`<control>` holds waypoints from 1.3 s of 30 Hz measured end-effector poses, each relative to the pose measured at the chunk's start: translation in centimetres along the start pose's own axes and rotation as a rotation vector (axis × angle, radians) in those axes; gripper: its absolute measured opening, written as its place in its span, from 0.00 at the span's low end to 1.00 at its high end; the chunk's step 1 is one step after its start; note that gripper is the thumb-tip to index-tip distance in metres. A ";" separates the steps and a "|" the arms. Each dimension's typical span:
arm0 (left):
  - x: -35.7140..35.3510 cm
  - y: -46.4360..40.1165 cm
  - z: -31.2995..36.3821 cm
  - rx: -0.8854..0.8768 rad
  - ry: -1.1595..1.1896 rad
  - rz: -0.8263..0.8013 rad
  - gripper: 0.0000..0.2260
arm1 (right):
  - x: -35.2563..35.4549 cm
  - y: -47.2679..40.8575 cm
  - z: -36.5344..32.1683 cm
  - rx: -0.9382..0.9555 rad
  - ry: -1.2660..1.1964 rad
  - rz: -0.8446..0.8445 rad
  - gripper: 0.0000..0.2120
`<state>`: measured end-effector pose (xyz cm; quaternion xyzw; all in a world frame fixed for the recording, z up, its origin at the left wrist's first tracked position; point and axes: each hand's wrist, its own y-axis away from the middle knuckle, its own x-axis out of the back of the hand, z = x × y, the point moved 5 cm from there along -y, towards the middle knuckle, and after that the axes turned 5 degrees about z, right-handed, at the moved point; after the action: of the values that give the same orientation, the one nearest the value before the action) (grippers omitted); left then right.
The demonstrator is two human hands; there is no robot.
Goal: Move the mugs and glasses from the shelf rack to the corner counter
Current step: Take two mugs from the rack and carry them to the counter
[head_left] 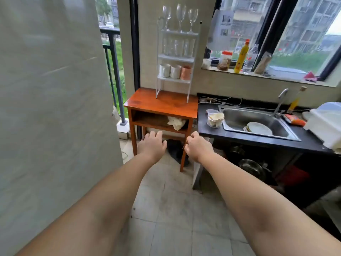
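A small home kitchen beside a balcony.
A steel sink point(258, 121) with a tap point(280, 100) and dishes point(258, 128) in it sits in a dark counter point(258, 140). Left of the sink, a wooden table point(162, 105) carries a white rack point(176, 58) of glasses and mugs; above the sink, bottles and jars line the window sill point(276, 75).

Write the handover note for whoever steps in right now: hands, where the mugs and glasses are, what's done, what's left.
Left hand: empty, fingers loose, held out in front of the wooden table.
Right hand: empty, fingers loosely curled, no grip on anything.
White shelf rack stands on the table, fully loaded: three wine glasses on top, tumblers on the middle tier, two white mugs and a copper-pink mug on the lowest.
Done: nothing moved, as far as this view shows.
Left: carry every mug and glass to the counter.
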<state>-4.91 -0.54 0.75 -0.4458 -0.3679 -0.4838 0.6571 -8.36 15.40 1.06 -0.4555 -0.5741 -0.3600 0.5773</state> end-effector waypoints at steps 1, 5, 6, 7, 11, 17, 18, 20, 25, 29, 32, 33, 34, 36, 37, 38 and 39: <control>-0.3 -1.0 -0.1 0.014 0.004 -0.009 0.17 | -0.2 -1.0 0.2 -0.005 -0.005 -0.010 0.15; -2.7 -7.1 -1.5 0.072 -0.001 -0.041 0.17 | -2.3 -7.3 1.3 0.009 -0.014 -0.042 0.15; -3.6 -9.2 -1.8 0.069 -0.015 -0.048 0.17 | -2.9 -9.5 1.6 0.013 -0.011 -0.037 0.15; -4.2 -11.2 -2.1 0.061 -0.029 -0.044 0.17 | -3.4 -11.4 1.9 0.010 -0.007 -0.027 0.15; -6.3 -19.8 -3.3 0.034 -0.028 -0.046 0.18 | -5.2 -19.9 3.6 -0.005 0.002 -0.012 0.14; -8.1 -31.8 -4.6 -0.047 -0.042 -0.082 0.19 | -5.7 -30.9 6.0 -0.080 -0.042 0.019 0.14; -8.7 -33.6 -4.8 -0.046 -0.043 -0.090 0.20 | -6.1 -32.6 6.5 -0.091 -0.043 0.016 0.13; -10.0 -37.1 -4.8 -0.054 -0.044 -0.115 0.20 | -6.8 -36.0 7.6 -0.099 -0.031 0.007 0.12; -13.2 -44.6 -3.7 -0.103 -0.032 -0.147 0.21 | -8.3 -43.8 10.8 -0.112 -0.017 -0.004 0.14; -15.3 -51.3 -3.3 -0.086 0.015 -0.116 0.20 | -8.4 -50.8 13.1 -0.090 0.014 0.006 0.15; -16.4 -56.5 -3.1 -0.038 0.050 -0.111 0.20 | -8.0 -56.1 14.6 -0.069 0.018 0.012 0.15; -16.6 -58.0 -2.9 -0.026 0.062 -0.106 0.20 | -7.9 -57.7 15.1 -0.063 0.009 0.015 0.15; -16.9 -59.6 -2.8 -0.010 0.078 -0.107 0.20 | -7.7 -59.3 15.6 -0.076 -0.012 0.012 0.15; -17.3 -62.5 -2.5 0.017 0.114 -0.120 0.21 | -7.6 -62.3 16.6 -0.127 -0.097 0.015 0.16; -17.7 -63.7 -2.5 0.032 0.133 -0.135 0.21 | -7.7 -63.5 17.0 -0.160 -0.159 0.022 0.16; -18.0 -64.8 -2.6 0.045 0.154 -0.153 0.22 | -7.9 -64.4 17.2 -0.210 -0.235 0.024 0.16; -18.3 -65.9 -2.6 0.060 0.184 -0.171 0.23 | -8.1 -65.3 17.3 -0.258 -0.339 0.037 0.17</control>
<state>-73.10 -6.18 -1.75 -0.3464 -0.3570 -0.5659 0.6575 -76.08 9.56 -0.87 -0.5901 -0.6039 -0.3382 0.4157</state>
